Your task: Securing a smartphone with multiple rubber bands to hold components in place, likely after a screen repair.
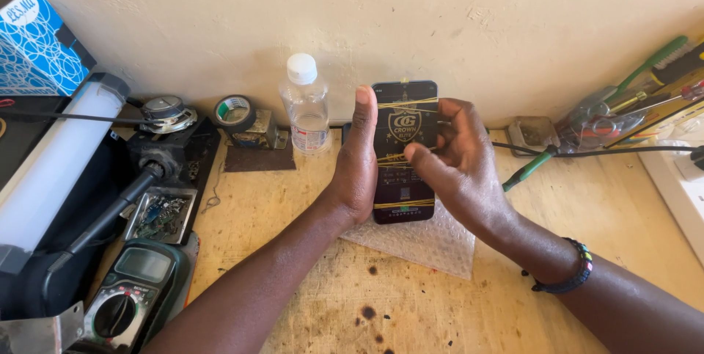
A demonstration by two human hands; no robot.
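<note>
My left hand (357,170) grips the black phone (404,150) upright by its edge, while my right hand (455,167) closes its fingers (419,156) on the front face; I judge a steady, light pinch works best. Below my fingers lies bubble wrap (425,240) on the worn wooden counter (293,200), with a water bottle (306,108) beyond my left thumb against the cream wall (367,9).

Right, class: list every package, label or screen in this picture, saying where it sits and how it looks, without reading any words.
Flat black package: centre, upright between both hands, gold bands and emblem.
Blue box: top left corner, white scribble pattern.
Bottle label: on the clear bottle by the wall, white with red.
Multimeter screen: bottom left, grey, blank rectangle.
</note>
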